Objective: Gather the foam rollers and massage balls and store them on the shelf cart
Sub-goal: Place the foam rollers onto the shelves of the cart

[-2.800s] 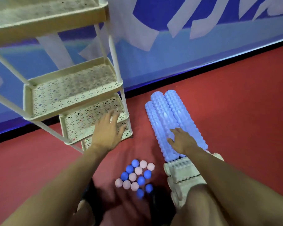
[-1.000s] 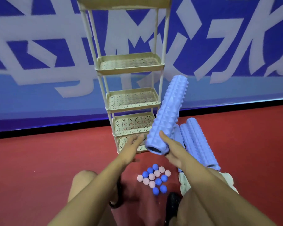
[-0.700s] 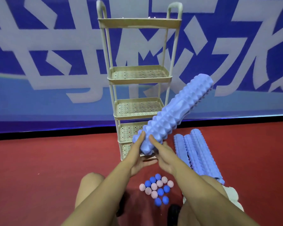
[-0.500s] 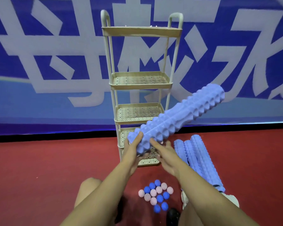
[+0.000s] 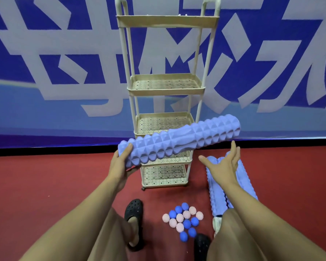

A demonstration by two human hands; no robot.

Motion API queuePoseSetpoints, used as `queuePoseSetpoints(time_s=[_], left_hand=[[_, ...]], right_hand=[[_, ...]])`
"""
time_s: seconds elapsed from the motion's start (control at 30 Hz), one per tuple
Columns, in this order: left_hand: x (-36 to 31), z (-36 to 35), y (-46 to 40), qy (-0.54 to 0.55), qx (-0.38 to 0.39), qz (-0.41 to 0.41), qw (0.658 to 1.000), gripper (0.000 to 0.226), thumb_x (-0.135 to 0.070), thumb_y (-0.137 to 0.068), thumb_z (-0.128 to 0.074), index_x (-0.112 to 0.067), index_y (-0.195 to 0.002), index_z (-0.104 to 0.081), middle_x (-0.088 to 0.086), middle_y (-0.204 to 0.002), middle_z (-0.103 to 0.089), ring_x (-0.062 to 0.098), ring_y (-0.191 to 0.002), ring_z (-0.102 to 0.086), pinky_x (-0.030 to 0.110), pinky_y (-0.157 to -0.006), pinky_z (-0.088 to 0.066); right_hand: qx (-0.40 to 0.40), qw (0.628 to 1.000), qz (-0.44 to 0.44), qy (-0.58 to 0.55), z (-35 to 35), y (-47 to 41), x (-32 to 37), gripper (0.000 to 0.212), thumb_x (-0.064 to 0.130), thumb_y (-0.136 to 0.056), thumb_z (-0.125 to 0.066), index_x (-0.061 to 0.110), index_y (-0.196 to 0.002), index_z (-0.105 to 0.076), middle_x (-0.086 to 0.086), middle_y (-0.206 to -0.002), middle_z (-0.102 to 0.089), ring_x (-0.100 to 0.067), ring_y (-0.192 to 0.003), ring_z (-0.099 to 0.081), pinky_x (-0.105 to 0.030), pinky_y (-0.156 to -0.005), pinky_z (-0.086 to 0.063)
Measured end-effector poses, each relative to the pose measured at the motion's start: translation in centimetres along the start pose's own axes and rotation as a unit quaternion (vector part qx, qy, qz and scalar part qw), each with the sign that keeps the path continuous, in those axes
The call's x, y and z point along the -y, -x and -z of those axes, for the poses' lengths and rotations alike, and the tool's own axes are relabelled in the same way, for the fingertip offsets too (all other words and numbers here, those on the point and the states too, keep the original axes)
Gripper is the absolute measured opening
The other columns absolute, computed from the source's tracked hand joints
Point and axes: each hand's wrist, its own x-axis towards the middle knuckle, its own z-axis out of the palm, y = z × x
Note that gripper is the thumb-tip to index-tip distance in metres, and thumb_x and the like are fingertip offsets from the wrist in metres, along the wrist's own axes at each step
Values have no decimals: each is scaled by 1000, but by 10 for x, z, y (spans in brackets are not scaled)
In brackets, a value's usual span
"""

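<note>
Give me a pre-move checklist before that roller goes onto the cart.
1. Grip on the held roller: not ok. Only the left hand grips one end; the long end sticks out unsupported.
2. Right hand free to support: ok. It is open, below the roller's far end, not touching.
3. Cart shelves free: ok for the ones visible; the top tray's inside cannot be seen.
4. Roller fits a shelf lengthwise: not ok. It looks longer than the shelves are wide.
5. Massage balls and floor rollers out of the path: ok.
</note>
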Motion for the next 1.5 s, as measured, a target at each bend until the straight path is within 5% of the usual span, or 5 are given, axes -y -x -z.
queuePoseSetpoints(time_s=[0.3, 0.57, 0.87, 1.33, 1.5], left_hand=[[21, 5, -13, 7, 30, 38, 999, 75, -58, -77, -74, -21, -140, -57, 12, -130, -69, 31, -118, -67, 48, -99, -55], [38, 9, -37, -21, 71, 58, 996, 54, -48, -75, -76, -25, -122, -62, 3, -101, -67, 21, -90, -61, 46, -94, -51], [93, 21, -110, -161, -52, 104, 980, 112, -63, -67, -78, -33, -160, -24, -4, -159, -34, 14, -142, -40, 50, -120, -32], [163, 2, -219, -251, -182, -54, 949, 52, -28, -100, -63, -21, -148, -43, -7, -140, -56, 4, -129, -51, 19, -105, -41], [178, 3, -234, -274, -203, -34, 939, 43, -27, -101, -59, -21, -142, -44, -6, -136, -57, 9, -128, -53, 21, -104, -45]], right_hand=[[254, 855, -320, -320, -42, 11, 21, 115, 69, -52, -88, 21, -147, -44, -9, -147, -44, -35, -123, -59, -51, -86, -58], [159, 761, -389, -494, -89, 5, 5, 74, 65, -73, -80, 14, -125, -69, -9, -116, -75, -27, -104, -74, -44, -86, -61], [1, 789, -447, -422, -151, -21, -92, 68, 55, -69, -87, 19, -123, -68, -6, -114, -76, -27, -105, -72, -38, -68, -63], [-125, 772, -476, -402, -284, -65, -225, 91, 71, -55, -85, 16, -125, -67, -2, -117, -75, -23, -109, -71, -37, -86, -59], [-76, 758, -467, -449, -331, -79, -230, 57, 52, -78, -81, 18, -121, -69, 0, -115, -76, -20, -106, -72, -31, -75, -57]])
